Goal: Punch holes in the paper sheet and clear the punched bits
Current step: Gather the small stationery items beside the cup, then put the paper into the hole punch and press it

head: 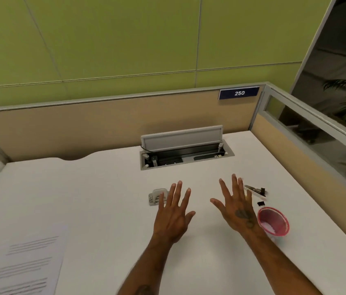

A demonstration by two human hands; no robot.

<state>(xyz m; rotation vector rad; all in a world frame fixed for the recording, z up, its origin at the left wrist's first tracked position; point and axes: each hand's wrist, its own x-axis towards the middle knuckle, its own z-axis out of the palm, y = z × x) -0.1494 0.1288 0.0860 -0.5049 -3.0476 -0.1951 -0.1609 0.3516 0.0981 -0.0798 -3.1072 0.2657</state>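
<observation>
Both my left hand (173, 218) and right hand (236, 209) hover spread and empty; hole punch (156, 196) behind left fingertips, pink cup (274, 222) beside right, paper sheet (29, 258) far left.

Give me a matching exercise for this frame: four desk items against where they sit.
Items:
1. hole punch
2. paper sheet
3. pink cup
4. number plate

Places:
A. near left corner of the desk
B. on the partition at the back
C. beside the right hand
D. just beyond the left hand's fingertips

Pairs: 1-D, 2-A, 3-C, 4-B
</observation>
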